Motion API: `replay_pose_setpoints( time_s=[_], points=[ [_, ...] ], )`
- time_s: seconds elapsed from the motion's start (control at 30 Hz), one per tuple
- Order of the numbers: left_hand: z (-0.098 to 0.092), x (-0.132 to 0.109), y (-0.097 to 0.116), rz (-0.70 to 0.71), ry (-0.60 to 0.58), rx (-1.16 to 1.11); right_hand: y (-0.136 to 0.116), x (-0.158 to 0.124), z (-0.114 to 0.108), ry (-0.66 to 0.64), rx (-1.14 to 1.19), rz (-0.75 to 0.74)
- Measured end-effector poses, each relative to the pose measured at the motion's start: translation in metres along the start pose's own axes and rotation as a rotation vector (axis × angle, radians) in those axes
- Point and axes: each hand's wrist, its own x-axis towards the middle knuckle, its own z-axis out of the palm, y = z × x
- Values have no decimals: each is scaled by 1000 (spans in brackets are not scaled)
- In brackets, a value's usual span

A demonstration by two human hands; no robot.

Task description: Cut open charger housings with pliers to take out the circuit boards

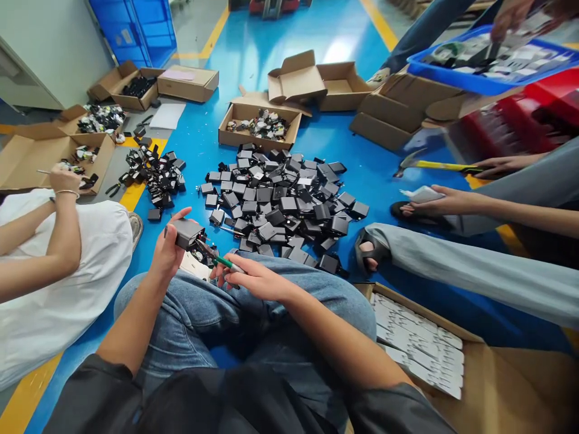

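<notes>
Blue floor [199, 141]; L hand [165, 254] grips dark case [187, 232], prob. steadying it for green-handled pliers [222, 261] gripped in R hand [259, 277].

The dark grey, box-shaped plastic casing [184, 234] has a smooth, satin-matt shell, as do the heaped dark grey, block-like plastic casings [280, 202], whose flat faces give off a soft sheen. The slim green-handled metal tool [226, 263] has a smooth, plastic-looking handle. Underneath, the bright blue coated floor [199, 141] is glossy and mirrors the light in white patches. The open brown rectangular cardboard box [253, 134] looks dry and matt; the flat white paper sheet [167, 116] is plain and smooth. The faded blue denim jeans [316, 286] show a creased, coarse weave, and the loose white cloth garment [104, 241] falls in soft, matt folds. The shallow blue plastic tray [452, 79] has a smooth, shiny rim.
</notes>
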Motion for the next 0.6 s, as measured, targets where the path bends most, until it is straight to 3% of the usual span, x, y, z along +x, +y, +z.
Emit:
replay_pose_setpoints(
  time_s=[0.27, 0.6],
  points=[
    [0, 0, 0, 58, -10, 130, -3, 0, 1, -24, 35, 52],
    [-1, 1, -1, 2, -22, 105, -9, -1, 3, -23, 100, 65]
  ],
)
